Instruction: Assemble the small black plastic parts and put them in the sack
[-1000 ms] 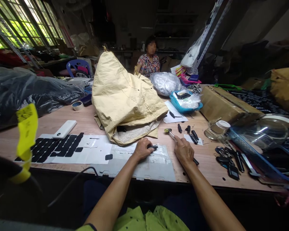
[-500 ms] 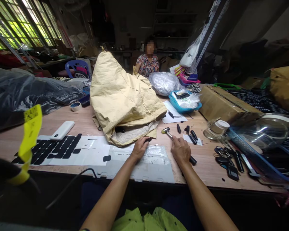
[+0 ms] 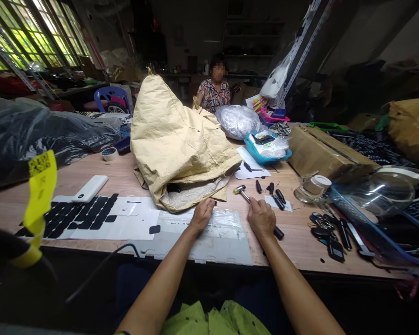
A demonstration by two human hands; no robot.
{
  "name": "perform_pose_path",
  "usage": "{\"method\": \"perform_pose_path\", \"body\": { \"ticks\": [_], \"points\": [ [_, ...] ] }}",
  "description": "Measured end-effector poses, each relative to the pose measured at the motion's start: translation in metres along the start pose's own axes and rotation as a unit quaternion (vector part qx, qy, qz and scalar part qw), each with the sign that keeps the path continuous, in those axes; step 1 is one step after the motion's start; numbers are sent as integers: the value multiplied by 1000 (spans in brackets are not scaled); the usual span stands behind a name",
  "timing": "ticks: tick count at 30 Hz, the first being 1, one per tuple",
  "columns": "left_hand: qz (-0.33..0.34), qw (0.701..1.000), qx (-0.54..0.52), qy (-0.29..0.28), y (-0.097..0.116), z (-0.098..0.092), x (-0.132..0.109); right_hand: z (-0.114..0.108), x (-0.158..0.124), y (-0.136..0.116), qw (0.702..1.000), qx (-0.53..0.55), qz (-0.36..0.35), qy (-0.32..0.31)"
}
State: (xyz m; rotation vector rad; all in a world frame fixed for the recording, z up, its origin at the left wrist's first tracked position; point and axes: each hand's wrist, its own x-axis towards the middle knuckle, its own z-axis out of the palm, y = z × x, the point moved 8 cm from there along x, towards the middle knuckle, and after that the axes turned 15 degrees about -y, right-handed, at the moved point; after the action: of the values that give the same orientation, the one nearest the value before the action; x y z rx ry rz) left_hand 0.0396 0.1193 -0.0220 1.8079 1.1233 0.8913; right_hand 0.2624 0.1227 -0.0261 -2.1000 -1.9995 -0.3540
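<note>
My right hand (image 3: 261,217) is closed round the black handle of a small metal-headed hammer (image 3: 242,191), which lies low over the wooden table (image 3: 125,177). My left hand (image 3: 202,213) pinches a small black part (image 3: 213,203) at the far edge of a grey panel (image 3: 212,242) covered with clear plastic, just below the big tan paper sack (image 3: 178,139). Several more small black parts (image 3: 277,195) lie just beyond the hammer.
A white sheet with black key pads (image 3: 80,216) and a white power bank (image 3: 90,188) lie to the left. Black keys (image 3: 330,230), a glass jar (image 3: 312,188), a clear dome (image 3: 377,190), a cardboard box (image 3: 321,149) and a blue tray (image 3: 267,146) are on the right. A person (image 3: 214,88) sits across the table.
My left hand has carried the small black part away from me, toward the sack. The hammer head has swung slightly left and my right hand has shifted with it.
</note>
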Motion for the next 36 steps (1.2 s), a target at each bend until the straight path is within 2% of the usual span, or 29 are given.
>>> {"method": "perform_pose_path", "body": {
  "ticks": [18, 28, 36],
  "points": [
    [14, 997, 77, 0, 5, -1, -1, 1, 1, 0, 1000, 1, 3, -2],
    [5, 999, -45, 22, 3, -6, -4, -3, 0, -1, 1000, 6, 8, -9],
    [-9, 1000, -12, 4, 4, -5, -3, -3, 0, -1, 1000, 13, 10, -16]
  ]
}}
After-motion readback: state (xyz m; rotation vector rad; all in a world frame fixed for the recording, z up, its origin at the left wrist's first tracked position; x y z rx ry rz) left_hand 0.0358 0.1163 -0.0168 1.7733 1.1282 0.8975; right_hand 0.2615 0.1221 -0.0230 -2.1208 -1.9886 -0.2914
